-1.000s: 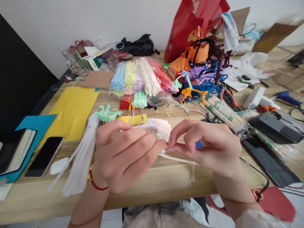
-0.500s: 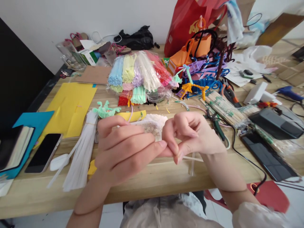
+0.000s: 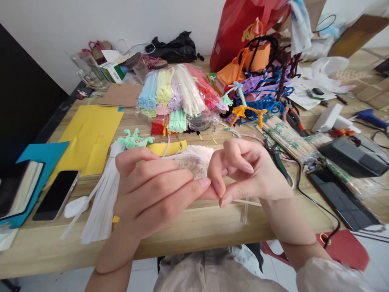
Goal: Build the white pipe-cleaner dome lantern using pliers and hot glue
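Observation:
My left hand is curled round a fluffy white pipe-cleaner piece, holding it above the near edge of the wooden table. My right hand meets it from the right, with thumb and fingers pinched on the piece's lower right end. A thin white strand trails out under my right hand. Most of the piece is hidden by my fingers.
A bundle of white pipe cleaners, a phone and a blue book lie at left. Yellow paper, bagged coloured pipe cleaners, a red bag, bamboo skewers, pliers, cables and dark devices crowd the back and right.
My right hand has rolled inward and shifted left, its fingers now curled tighter against the piece. The left hand keeps its hold. The view has dropped slightly.

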`<state>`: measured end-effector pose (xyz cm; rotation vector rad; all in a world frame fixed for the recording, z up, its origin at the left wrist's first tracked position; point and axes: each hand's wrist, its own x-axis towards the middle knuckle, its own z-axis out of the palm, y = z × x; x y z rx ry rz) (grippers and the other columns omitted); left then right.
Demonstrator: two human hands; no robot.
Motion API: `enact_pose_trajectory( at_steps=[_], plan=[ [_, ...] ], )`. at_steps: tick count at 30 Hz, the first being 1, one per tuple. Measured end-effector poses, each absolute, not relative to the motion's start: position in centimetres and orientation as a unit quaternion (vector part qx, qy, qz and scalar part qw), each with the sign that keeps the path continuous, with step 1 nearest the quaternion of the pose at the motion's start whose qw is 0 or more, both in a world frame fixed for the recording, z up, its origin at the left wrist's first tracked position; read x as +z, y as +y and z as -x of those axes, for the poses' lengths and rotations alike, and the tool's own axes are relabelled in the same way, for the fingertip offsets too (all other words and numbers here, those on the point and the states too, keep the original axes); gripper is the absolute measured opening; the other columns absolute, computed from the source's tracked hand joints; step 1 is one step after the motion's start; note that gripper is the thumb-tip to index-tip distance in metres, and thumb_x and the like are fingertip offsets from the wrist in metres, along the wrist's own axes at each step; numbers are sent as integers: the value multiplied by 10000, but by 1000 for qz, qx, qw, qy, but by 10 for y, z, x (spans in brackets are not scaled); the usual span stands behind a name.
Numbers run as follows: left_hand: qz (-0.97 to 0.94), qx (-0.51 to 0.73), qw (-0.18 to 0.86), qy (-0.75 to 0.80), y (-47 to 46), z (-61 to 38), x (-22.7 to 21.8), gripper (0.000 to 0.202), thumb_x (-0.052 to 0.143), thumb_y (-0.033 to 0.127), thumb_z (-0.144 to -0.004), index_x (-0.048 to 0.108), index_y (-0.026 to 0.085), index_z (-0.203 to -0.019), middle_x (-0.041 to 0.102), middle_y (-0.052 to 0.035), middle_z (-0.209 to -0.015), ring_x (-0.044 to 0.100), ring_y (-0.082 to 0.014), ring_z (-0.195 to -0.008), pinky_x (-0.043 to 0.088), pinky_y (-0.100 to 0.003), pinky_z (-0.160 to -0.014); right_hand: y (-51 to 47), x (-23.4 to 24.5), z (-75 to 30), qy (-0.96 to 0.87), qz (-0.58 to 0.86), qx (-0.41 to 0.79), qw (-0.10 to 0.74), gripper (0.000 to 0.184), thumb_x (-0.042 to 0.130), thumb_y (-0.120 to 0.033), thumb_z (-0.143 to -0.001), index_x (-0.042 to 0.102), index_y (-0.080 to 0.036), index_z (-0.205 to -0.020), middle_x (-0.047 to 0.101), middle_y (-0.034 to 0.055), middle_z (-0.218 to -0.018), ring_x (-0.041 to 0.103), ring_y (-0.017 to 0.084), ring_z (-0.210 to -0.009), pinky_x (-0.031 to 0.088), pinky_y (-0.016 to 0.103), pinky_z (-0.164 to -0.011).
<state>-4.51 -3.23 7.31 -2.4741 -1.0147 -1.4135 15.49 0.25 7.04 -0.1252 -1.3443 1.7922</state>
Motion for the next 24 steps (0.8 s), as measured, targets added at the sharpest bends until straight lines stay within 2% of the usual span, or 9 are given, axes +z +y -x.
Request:
enact_pose_trajectory(
  at_steps=[3,9,13,15,19,24],
  plan=[
    [811,-489,174,-269,-27,40,75,38,689,274,-905,713,247,-915,742,72,-806,646,-108,-714,489,-373,-768,-2,74,-158,-595,93,636,482,510,812,-11,-706,353,-226,-654,704,-3,-733,694,109,-643,582,210,-596],
    [815,-466,170,-299,-22,38,78,59,676,231,-912,700,281,-890,756,87,-814,658,-107,-711,488,-378,-783,-4,74,-167,-714,133,428,538,445,782,-74,-772,400,-240,-615,734,2,-810,710,142,-713,575,268,-595],
    [831,-465,169,-255,-13,38,80,52,703,302,-897,692,264,-864,753,93,-784,650,-100,-657,469,-349,-709,1,76,-172,-783,100,326,520,466,763,-129,-816,380,-230,-570,732,5,-801,700,149,-752,566,329,-715],
    [833,-475,158,-234,-9,37,80,114,689,328,-907,678,246,-828,744,100,-755,651,-89,-652,464,-334,-694,3,78,-171,-790,85,348,498,508,763,-122,-812,340,-225,-549,723,0,-777,684,139,-728,556,322,-712],
    [832,-497,136,-205,-5,34,79,193,687,351,-903,655,223,-762,724,71,-687,649,-99,-635,462,-343,-670,1,76,-163,-740,48,477,472,585,776,-57,-767,265,-217,-533,689,-7,-721,655,105,-658,524,237,-593],
    [829,-489,158,-221,-6,35,78,303,576,406,-967,651,235,-729,710,54,-653,651,-108,-621,467,-357,-661,1,69,-154,-608,26,625,488,636,849,-64,-678,249,-222,-537,677,-18,-623,638,98,-544,496,194,-495]
  ],
)
